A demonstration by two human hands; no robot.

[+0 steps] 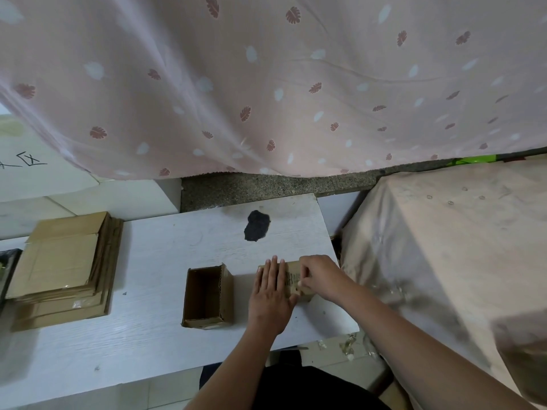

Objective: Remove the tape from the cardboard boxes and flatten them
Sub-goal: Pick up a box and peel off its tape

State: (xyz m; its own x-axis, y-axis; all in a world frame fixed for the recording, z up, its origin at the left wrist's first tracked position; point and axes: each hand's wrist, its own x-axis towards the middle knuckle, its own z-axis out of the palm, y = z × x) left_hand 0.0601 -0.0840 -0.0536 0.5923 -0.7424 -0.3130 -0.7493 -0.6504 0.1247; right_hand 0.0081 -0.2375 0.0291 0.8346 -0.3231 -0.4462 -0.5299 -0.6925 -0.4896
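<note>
A small taped cardboard box (293, 276) lies near the right edge of the white board (148, 335). My left hand (273, 291) rests flat on its top, fingers spread and pressing down. My right hand (321, 278) is at the box's right end, fingertips pinched on a strip of tape (300, 287) at the edge. An open empty cardboard box (207, 295) lies to the left of my left hand. A stack of flattened boxes (65, 270) sits at the board's left end.
A dark patch (257, 225) marks the board behind the boxes. A cloth-covered block (450, 255) stands close on the right. A pink leaf-print curtain (266, 84) hangs behind. Crumpled tape scraps (349, 347) lie on the floor off the board's near right corner.
</note>
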